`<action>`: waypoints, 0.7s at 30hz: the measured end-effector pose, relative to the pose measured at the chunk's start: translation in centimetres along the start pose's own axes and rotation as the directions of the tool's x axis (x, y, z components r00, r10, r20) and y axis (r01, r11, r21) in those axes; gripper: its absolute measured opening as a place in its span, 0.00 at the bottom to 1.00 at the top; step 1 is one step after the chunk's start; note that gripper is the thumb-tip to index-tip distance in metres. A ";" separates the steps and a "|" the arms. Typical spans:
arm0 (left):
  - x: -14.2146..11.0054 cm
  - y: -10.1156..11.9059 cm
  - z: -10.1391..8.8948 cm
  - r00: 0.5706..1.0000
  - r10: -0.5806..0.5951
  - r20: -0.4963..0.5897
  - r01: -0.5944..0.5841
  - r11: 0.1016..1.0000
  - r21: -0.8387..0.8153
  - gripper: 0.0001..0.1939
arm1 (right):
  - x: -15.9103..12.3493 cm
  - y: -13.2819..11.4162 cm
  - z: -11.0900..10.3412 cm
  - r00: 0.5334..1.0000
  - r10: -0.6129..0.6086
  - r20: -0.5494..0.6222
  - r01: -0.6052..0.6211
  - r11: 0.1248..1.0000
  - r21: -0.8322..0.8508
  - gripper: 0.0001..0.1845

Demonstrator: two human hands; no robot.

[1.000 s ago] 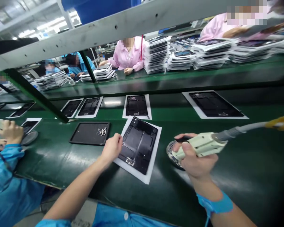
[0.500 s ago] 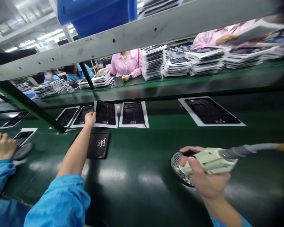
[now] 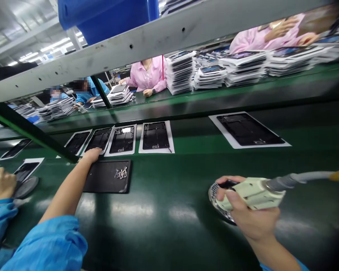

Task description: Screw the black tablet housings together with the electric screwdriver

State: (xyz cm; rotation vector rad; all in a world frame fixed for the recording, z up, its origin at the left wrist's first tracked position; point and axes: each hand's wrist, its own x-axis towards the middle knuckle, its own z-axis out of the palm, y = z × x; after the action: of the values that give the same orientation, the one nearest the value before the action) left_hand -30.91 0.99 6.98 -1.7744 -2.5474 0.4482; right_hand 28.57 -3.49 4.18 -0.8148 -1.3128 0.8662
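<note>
Within right hand (image 3: pixel 253 218), pale tool (image 3: pixel 255 192)

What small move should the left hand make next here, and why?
Probably draw the black tablet shell nearer: the left hand is at its near edge, while the right hand holds the pale corded tool.

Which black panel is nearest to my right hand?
The black rectangular panel on white paper, lying alone beyond the pale green tool; others lie farther left or in white stacks behind.
</note>
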 end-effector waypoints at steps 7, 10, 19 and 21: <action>-0.7 0.9 -1.0 0.999 0.022 -0.038 -0.017 0.991 0.134 0.16 | 0.4 0.0 0.2 0.999 0.016 -0.039 -0.019 0.998 -0.067 0.08; -1.7 1.3 -2.9 0.993 0.028 -0.115 -0.009 0.987 0.160 0.16 | 0.4 0.0 0.3 0.998 0.029 -0.054 -0.034 0.996 -0.083 0.08; -14.9 14.6 -9.7 0.820 0.469 -0.328 -0.429 0.883 0.190 0.10 | -0.1 0.5 0.3 0.996 0.055 -0.067 -0.056 0.998 -0.004 0.09; -20.4 19.5 -9.2 0.746 0.616 -0.254 -0.580 0.787 0.208 0.12 | 0.1 0.5 0.4 0.995 0.040 -0.087 -0.039 0.999 0.015 0.09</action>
State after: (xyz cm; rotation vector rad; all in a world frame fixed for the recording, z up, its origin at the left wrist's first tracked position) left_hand -4.12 -9.46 14.47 -2.3727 -1.6610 0.2723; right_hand 28.16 -3.20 3.85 -0.8614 -1.2169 0.8608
